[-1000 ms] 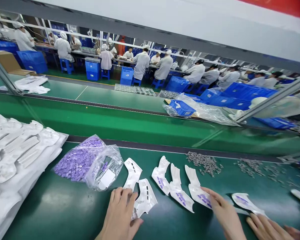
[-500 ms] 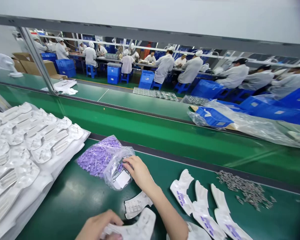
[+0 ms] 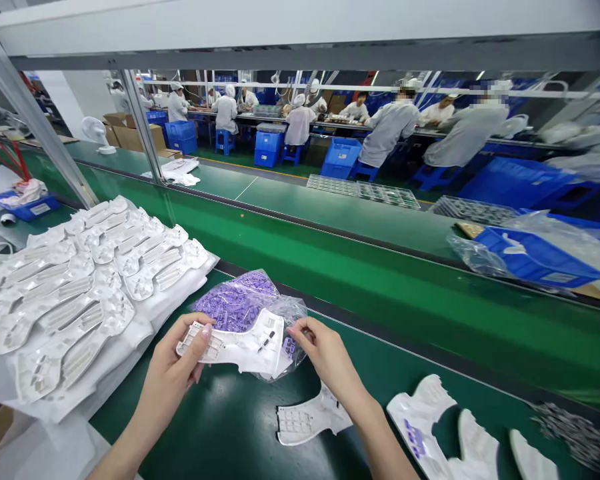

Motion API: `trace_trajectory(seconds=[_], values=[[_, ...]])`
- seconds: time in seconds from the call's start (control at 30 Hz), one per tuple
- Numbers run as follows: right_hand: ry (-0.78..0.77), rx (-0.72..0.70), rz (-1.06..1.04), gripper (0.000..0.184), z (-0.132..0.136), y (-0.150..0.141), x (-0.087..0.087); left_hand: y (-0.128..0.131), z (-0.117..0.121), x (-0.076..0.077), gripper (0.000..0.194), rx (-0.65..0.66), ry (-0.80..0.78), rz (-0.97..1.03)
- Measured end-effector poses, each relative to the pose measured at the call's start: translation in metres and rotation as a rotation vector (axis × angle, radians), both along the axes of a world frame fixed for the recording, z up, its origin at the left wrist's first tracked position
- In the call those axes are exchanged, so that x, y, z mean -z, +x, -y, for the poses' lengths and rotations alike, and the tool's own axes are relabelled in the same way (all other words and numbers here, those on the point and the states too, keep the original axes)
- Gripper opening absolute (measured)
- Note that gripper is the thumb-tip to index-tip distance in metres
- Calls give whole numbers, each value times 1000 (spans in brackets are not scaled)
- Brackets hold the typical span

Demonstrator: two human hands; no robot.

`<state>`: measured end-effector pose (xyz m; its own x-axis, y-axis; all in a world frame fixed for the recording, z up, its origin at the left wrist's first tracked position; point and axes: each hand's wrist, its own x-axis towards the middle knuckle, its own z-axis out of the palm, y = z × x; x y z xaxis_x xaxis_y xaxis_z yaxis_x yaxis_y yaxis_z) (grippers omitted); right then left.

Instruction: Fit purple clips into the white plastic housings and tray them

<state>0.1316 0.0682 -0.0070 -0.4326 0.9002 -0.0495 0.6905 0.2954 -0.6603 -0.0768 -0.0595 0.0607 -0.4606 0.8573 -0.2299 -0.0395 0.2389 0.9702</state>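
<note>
My left hand grips a white plastic shell by its narrow gridded end, inner side up, with two small dark slots towards the wide end. Behind and partly under it lies a clear plastic bag full of small purple plastic pieces. Beside the shell's wide end, at the bag's mouth, my right hand has thumb and fingertips pressed together; whatever may be between them is too small to make out. Another white shell rests on the green table below my right wrist.
Many white shells cover foam sheeting at the left. At lower right lie shells with purple pieces fitted and a heap of small grey parts. A green ledge runs behind the table; people in white coats sit beyond.
My left hand has lifted the shell up in front of the bag. My right hand has come out of the bag's mouth to its right side. The view has swung left.
</note>
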Motion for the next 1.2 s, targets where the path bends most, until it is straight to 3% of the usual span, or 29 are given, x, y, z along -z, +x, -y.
trace_trajectory(seconds=[0.27, 0.53, 0.8, 1.03, 1.2], values=[[-86, -112, 50, 7, 0, -5, 15, -7, -3, -1, 40, -132, 38, 35], [-126, -128, 115, 6, 1, -2, 19, -14, -1, 7, 41, -66, 63, 66], [-92, -78, 186, 6, -1, 2, -3, -10, -9, -6, 40, -86, 99, 17], [-92, -91, 197, 12, 4, -4, 3, -8, -11, -10, 40, -111, 91, -91], [-5, 2, 95, 15, 5, 3, -23, -8, -13, -10, 39, -50, 75, -157]])
